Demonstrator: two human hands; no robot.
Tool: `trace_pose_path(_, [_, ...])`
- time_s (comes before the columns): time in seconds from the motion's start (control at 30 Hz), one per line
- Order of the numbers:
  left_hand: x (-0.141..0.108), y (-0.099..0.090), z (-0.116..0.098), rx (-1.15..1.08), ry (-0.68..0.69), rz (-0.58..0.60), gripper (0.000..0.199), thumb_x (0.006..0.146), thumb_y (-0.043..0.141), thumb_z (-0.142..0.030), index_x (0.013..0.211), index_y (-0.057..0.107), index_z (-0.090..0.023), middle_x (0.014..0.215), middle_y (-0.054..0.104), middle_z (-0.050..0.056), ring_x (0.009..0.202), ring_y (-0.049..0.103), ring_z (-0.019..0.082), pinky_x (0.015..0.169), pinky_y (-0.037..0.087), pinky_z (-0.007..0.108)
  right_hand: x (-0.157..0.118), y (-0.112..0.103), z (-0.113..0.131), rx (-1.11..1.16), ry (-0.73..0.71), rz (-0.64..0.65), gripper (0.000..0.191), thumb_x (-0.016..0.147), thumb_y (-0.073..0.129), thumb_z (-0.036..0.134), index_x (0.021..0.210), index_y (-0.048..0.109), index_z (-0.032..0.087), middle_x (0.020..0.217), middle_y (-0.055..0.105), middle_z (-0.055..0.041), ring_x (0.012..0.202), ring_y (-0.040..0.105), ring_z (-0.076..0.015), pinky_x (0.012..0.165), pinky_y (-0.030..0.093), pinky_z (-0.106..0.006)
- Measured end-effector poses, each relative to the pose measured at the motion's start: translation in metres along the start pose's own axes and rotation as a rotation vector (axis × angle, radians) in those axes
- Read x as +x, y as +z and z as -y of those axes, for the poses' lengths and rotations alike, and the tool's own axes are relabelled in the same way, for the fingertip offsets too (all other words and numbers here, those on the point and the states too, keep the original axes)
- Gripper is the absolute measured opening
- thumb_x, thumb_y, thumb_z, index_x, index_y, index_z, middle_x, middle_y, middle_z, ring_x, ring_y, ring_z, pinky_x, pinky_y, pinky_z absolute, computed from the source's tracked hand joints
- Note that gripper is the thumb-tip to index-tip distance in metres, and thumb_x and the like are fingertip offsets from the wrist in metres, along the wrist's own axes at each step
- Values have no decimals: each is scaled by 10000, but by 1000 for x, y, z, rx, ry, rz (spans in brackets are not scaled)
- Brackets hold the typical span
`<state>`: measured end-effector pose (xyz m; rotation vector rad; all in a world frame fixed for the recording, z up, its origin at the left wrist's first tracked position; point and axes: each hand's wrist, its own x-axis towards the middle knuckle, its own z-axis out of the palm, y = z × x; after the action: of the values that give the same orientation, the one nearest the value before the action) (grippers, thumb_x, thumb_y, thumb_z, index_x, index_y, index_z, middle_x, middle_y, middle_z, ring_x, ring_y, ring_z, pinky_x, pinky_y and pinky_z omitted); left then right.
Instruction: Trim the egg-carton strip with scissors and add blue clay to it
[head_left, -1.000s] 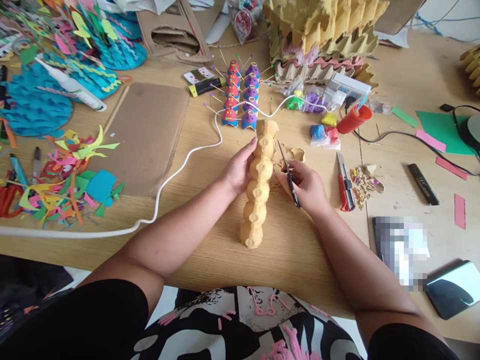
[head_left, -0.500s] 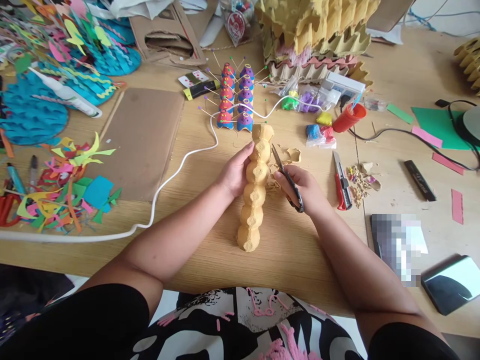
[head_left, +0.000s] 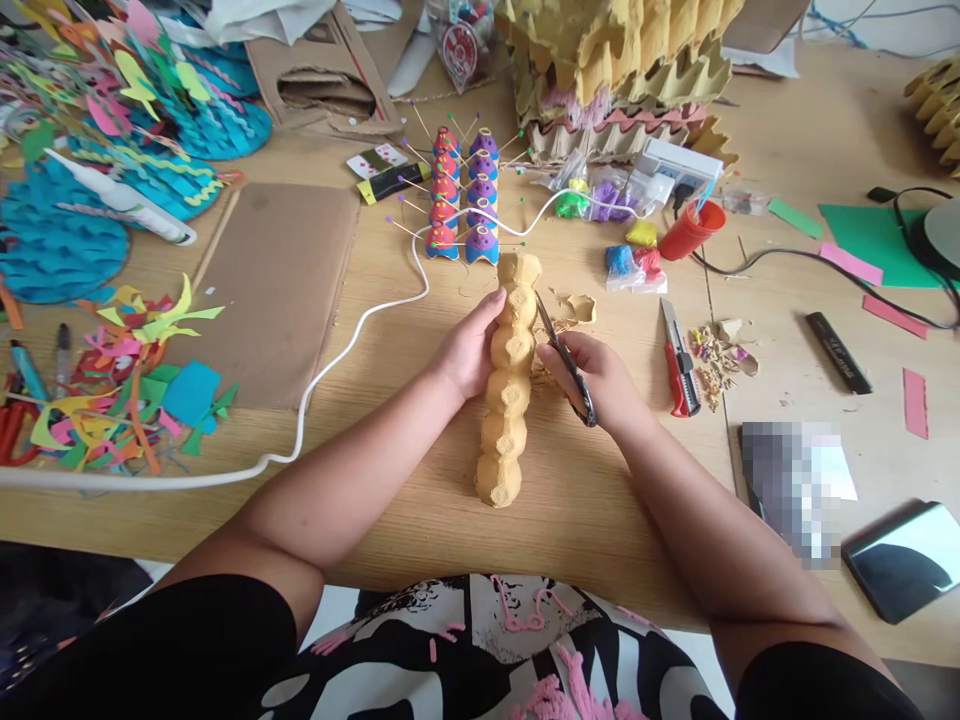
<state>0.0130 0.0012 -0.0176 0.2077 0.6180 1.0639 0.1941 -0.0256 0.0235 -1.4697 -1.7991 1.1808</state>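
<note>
A long yellow strip of egg-carton cups (head_left: pixel 511 395) lies lengthwise before me, its bumps facing up. My left hand (head_left: pixel 474 345) grips its left side near the far end, thumb on top and the other fingers hidden beneath. In my right hand (head_left: pixel 592 375) is a pair of dark-handled scissors (head_left: pixel 562 352), blades pointing away and resting along the strip's right edge near the far cups. Whether the blades are parted is hard to see. Torn yellow carton scraps (head_left: pixel 576 307) lie just beyond the scissors.
A red utility knife (head_left: pixel 681 370) lies to the right beside shavings (head_left: pixel 724 360). Painted red and purple carton figures (head_left: pixel 481 200) stand ahead. A white cable (head_left: pixel 360 335) crosses the left side near a cardboard sheet (head_left: pixel 274 290) and paper scraps (head_left: pixel 150 390). Egg trays (head_left: pixel 622 80) are stacked behind.
The scissors and my right hand have shifted slightly left, bringing the blades against the strip's edge. My left hand keeps its hold. The whole view has moved a little.
</note>
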Motion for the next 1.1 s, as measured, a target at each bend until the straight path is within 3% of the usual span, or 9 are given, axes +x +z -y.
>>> trace_pose_path(0.23, [-4,7,-1,44,-3,-13,279,1035,647,-451,1039,793,-213,823,824,52,870,847,287,832,683,405,1,6,-9,76,54,13,522,902,723,679,726,470,259,588,474,41,561,412,-142,554,298,-319])
trace_pose_path(0.57, [-5,10,-3,42,34,-46,196,1036,629,-364,982,730,-205,830,809,23,765,817,212,798,666,325,4,13,-20,40,1,-39,545,919,693,700,713,451,257,610,432,40,597,390,-145,581,296,-315])
trace_pose_path(0.9, [-5,11,-2,39,20,-53,226,1051,594,-370,1012,735,-197,865,820,39,828,827,219,827,667,321,2,18,-24,-43,-39,-89,541,987,603,726,760,429,266,656,528,17,626,431,-166,618,314,-316])
trace_pose_path(1.1, [-4,8,-3,13,26,-56,188,1033,617,-348,1017,735,-202,837,813,32,798,821,217,792,671,317,5,14,-25,-41,-60,-89,572,987,590,744,743,397,265,648,459,25,644,407,-162,624,331,-315])
